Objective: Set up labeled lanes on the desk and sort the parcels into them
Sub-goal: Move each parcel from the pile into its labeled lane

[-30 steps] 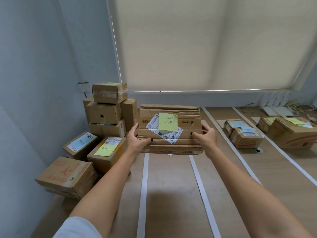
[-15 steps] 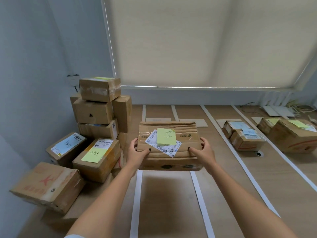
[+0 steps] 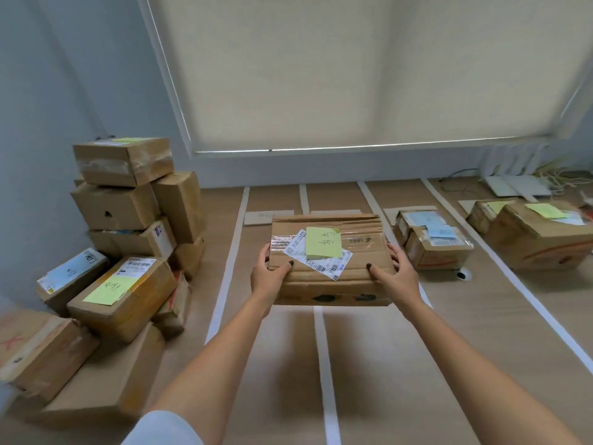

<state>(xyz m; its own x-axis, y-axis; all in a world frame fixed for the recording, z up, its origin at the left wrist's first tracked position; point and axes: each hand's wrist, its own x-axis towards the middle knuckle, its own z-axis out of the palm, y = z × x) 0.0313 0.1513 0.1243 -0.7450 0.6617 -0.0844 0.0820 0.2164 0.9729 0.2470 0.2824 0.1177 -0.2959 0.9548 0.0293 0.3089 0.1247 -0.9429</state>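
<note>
We see a big cream roller blind (image 3: 353,69) filling the back wall, pulled down to just above the surface (image 3: 481,332), which is wood-toned and split into lanes by white tape strips (image 3: 325,380) running away from us. Left side: a pile of cardboard parcels (image 3: 128,220) stacked against the blue-grey wall, top one tilted, lower ones leaning. One front parcel in that pile carries a yellow sticky note (image 3: 106,292) with handwriting we cannot read. Far right lane: a large brown box (image 3: 539,245) with a yellow note on top, touching a smaller box behind it. Next lane left of that: two small parcels (image 3: 430,242) with pale blue labels, one against the other. At the far end of the lanes lie flat cardboard label cards (image 3: 268,217); text too faint.

Centre: the held parcel (image 3: 330,268), a creased taped carton, is above the tape strip between the two middle lanes; whether it touches the surface we cannot tell. On its top are a white shipping label and a green-yellow sticky note (image 3: 322,242) with handwriting.

Both hands grip it: left hand (image 3: 268,277) curled round the left near corner, thumb on top; right hand (image 3: 396,279) curled round the right near corner, thumb on top. Dark nail polish is visible. A white sleeve (image 3: 160,428) shows bottom left.
</note>
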